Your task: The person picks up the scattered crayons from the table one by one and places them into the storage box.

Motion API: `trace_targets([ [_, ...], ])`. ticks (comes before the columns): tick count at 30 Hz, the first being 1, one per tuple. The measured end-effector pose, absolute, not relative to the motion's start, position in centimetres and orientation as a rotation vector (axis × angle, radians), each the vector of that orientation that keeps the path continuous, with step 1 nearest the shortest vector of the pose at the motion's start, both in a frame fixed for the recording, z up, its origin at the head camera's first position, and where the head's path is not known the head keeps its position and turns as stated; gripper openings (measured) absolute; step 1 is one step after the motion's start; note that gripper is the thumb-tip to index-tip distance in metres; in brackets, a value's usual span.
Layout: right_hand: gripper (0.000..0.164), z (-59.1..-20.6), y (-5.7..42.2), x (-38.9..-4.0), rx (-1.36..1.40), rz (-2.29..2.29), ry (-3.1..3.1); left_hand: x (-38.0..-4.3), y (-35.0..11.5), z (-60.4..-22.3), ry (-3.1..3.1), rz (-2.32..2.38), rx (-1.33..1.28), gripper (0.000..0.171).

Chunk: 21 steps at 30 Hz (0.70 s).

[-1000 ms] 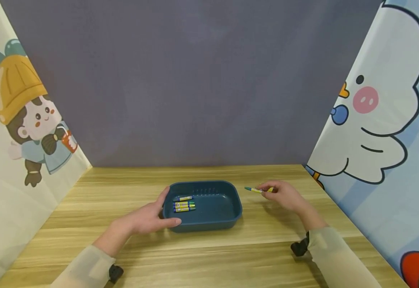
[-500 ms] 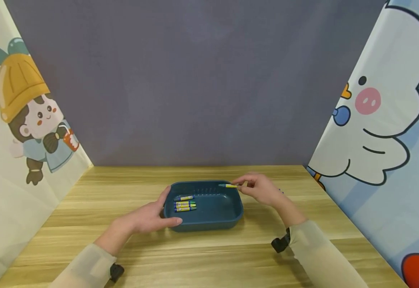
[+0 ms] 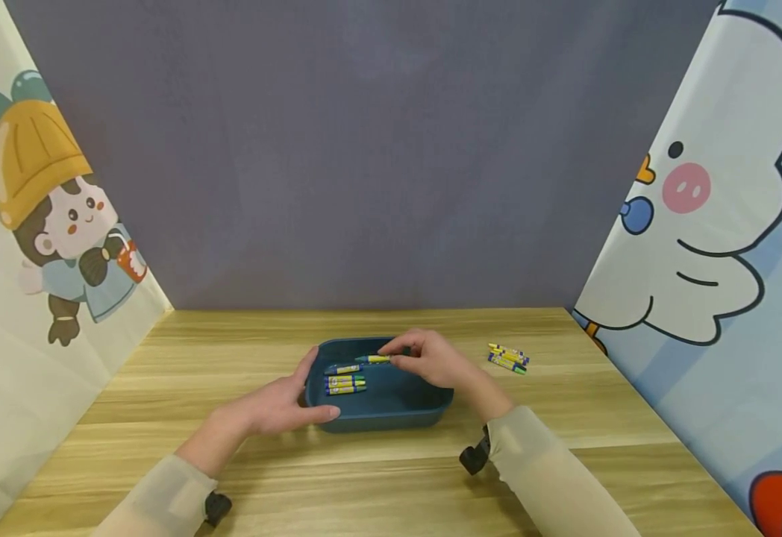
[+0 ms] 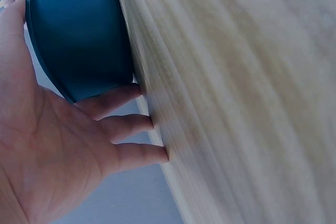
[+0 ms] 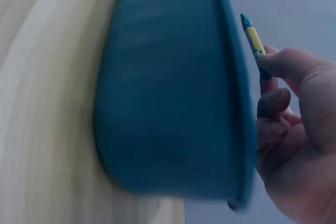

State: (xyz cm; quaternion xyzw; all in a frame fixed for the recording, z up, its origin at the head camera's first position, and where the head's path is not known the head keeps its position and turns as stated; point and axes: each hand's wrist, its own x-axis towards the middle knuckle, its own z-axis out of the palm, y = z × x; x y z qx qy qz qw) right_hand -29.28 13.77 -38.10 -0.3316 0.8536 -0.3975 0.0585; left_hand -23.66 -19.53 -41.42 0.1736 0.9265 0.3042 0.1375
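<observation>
A dark blue plastic bin (image 3: 384, 422) stands on the table, with several yellow-wrapped crayons (image 3: 345, 381) lying side by side in its left part. My left hand (image 3: 277, 406) rests against the bin's left end, thumb along the front rim; in the left wrist view its fairly straight fingers reach down to the tabletop. Over the bin's back part, my right hand (image 3: 431, 362) pinches a green-tipped crayon (image 3: 372, 359) between thumb and fingers. The right wrist view shows this crayon (image 5: 254, 39) above the rim, its tip pointing away from the hand.
More crayons (image 3: 508, 359) lie in a small loose group on the wooden table (image 3: 391, 492), right of the bin. A grey backdrop (image 3: 364, 164) rises behind the table, and printed cartoon panels flank both sides.
My right hand has carried the crayon leftward from the table to above the inside of the bin, uncovering the crayons on the right. The left hand stays at the bin.
</observation>
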Motion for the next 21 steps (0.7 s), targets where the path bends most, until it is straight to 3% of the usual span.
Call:
trace_targets([
  [21, 0.021, -41.9, 7.7, -30.0, -0.928, -1.057, 2.586, -23.6, -19.7, -41.3, 2.625, 0.909, 0.511, 0.128],
])
